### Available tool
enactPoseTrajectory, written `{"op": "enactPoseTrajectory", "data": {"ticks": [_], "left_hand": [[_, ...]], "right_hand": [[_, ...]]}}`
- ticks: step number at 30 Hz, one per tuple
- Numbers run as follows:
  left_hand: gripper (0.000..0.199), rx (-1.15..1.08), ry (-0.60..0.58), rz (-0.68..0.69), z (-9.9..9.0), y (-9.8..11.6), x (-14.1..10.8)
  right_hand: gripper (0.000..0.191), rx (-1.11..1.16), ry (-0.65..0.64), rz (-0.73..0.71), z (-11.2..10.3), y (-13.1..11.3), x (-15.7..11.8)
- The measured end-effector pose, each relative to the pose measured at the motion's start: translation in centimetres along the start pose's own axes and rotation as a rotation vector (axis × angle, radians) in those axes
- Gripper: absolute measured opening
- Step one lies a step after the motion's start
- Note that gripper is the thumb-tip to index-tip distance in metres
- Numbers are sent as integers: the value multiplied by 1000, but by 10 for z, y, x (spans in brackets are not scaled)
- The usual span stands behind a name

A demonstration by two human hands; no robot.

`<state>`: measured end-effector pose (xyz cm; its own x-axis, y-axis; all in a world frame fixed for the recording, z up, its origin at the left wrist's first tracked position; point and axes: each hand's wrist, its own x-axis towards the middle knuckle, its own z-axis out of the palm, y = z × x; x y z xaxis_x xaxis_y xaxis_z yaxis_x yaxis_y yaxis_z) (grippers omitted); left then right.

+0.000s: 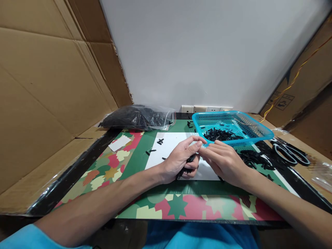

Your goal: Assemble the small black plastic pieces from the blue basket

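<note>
My left hand [181, 159] is closed around a bunch of small black strip-like pieces [186, 167], which stick out below its curled fingers. Its thumb and forefinger reach right and meet the fingertips of my right hand [225, 159]. The right hand's fingers are pressed together there; whatever they pinch, if anything, is hidden. Beneath both hands lies a white sheet [168, 141] with a few loose black pieces [160, 141] on its left part. Just beyond the right hand, a blue plastic basket [259, 133] holds a heap of similar black pieces [220, 134].
A clear zip bag [140, 117] full of black pieces lies against the wall. More black pieces [255, 159] are piled right of my right hand, near scissors [290, 154]. A patterned green mat [178, 207] covers the table. Cardboard [52, 76] stands at the left; wall sockets [204, 109] are behind.
</note>
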<state>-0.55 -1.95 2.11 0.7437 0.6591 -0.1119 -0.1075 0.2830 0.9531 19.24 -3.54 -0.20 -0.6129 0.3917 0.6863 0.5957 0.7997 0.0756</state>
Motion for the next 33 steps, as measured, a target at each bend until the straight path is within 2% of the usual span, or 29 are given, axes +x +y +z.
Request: {"op": "enactPoseTrajectory", "data": {"ticks": [5,10,14,17,24,33], "left_hand": [[38,11,-37,-17,0,-3,-1],[34,17,-15,43,-1,-1,0],[29,4,50,77,-4,0,3],[29,-1,56,87,-5,-1,4],[32,30,33,84,-5,-4,4],[29,70,34,101,-5,-3,2]], "right_hand": [[16,118,38,87,4,-1,-4],[12,310,15,214,2,-2,-7],[10,249,137,259,-3,2,-6],[8,205,163,287,-8,7,-5],[9,211,164,189,-7,6,-5],[11,146,174,148,-6,10,-7]]}}
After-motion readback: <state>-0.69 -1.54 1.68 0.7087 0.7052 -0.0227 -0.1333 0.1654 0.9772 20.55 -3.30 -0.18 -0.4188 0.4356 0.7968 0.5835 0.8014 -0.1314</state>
